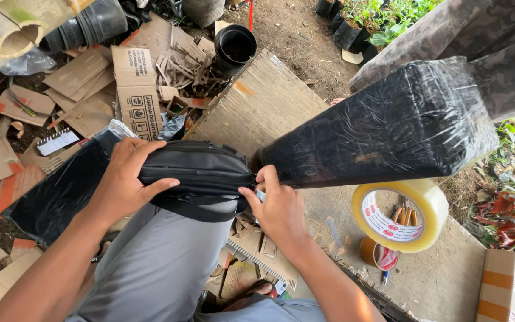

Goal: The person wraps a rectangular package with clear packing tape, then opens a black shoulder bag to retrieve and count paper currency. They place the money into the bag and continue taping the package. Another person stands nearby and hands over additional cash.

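Note:
A black zippered pouch [201, 170] lies across my lap, over my grey trousers. My left hand [123, 179] grips its left end, thumb on the side and fingers over the top. At the pouch's right end my right hand [275, 206] pinches something small and pale blue, hard to make out. Just above that hand a long black parcel wrapped in clear film [382, 128] rests on a wooden board [257, 107]. A second black wrapped parcel [61, 191] lies to the left, partly under my left forearm.
A roll of clear tape [400, 216] with pens inside sits on the board, a smaller roll [378, 255] below it. Cardboard scraps [135, 83] litter the dirt at the left. A black pot [235, 45], potted seedlings [368, 21], a camouflage sleeve [484, 42] and a taped box [508, 292] surround.

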